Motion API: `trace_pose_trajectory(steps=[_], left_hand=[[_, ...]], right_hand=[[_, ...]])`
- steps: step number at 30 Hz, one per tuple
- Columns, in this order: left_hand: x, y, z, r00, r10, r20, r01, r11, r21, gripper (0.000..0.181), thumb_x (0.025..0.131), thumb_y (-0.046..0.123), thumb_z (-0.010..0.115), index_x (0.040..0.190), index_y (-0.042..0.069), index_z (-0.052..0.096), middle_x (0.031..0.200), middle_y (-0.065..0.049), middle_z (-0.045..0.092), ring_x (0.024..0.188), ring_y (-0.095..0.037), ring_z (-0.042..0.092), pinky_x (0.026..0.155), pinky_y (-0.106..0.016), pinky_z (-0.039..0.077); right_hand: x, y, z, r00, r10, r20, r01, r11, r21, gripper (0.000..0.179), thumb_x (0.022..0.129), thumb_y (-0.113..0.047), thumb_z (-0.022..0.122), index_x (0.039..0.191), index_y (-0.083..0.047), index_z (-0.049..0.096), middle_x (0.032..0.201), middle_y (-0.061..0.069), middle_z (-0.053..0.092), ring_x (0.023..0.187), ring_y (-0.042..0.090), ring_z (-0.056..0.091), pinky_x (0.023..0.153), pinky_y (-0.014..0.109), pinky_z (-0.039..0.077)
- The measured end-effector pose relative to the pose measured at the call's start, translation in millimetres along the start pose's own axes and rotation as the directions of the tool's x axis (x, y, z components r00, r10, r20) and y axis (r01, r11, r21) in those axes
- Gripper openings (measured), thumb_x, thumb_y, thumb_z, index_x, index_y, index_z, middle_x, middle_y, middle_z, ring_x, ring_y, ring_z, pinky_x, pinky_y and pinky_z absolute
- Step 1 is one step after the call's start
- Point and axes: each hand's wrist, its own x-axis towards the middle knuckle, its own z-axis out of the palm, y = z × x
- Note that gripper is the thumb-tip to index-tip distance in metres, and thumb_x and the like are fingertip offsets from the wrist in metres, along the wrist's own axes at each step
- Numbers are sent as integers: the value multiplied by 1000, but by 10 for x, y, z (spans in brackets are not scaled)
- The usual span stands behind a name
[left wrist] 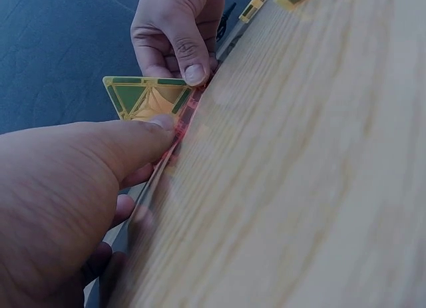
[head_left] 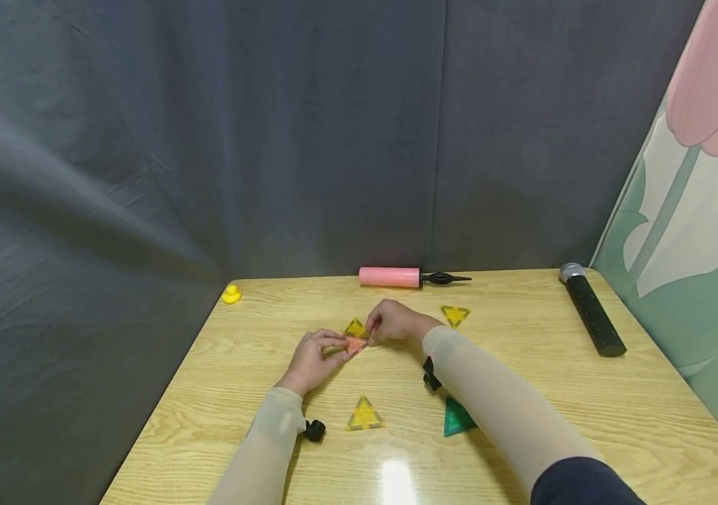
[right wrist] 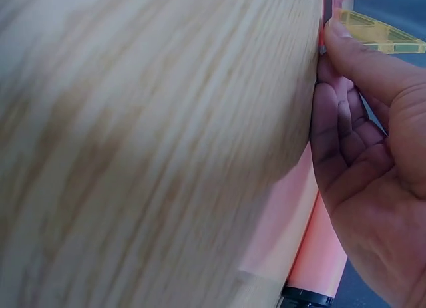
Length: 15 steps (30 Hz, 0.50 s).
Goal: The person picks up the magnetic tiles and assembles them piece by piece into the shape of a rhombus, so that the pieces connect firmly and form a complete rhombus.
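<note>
A translucent pink magnetic tile point(head_left: 355, 344) lies low on the wooden table between my two hands. Along its far side a yellow triangular magnetic tile point(head_left: 355, 327) stands raised from the tabletop, as the left wrist view shows. My left hand point(head_left: 313, 361) grips the pink tile's left end, its thumb at the foot of the yellow triangle. At the opposite end my right hand point(head_left: 396, 321) pinches the pink tile's corner between thumb and forefinger, beside the triangle's lower corner. The fingers cover part of the pink tile's outline.
One yellow triangle point(head_left: 365, 415) lies nearer me, another yellow triangle point(head_left: 455, 316) beyond my right wrist. My right forearm partly covers a green tile point(head_left: 457, 419). Along the back are a rubber duck point(head_left: 231, 294), a pink hand pump point(head_left: 390, 277) and, at right, a microphone point(head_left: 595, 315).
</note>
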Motion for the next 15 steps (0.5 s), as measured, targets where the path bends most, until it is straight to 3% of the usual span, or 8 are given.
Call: trace_pose_trajectory(steps=[15], left_hand=[[-13,-36,5,1000,3,2,-3,1000,-25,26,94,25,82,120,21,81,125,10,69,120,-21,56,103,-48,46]], right_hand=[[-41,-27,-27,999,13,38,-15,998,58,10,86,-6,87,91,-5,79,79,-1,71,71,10,58,68,25,50]])
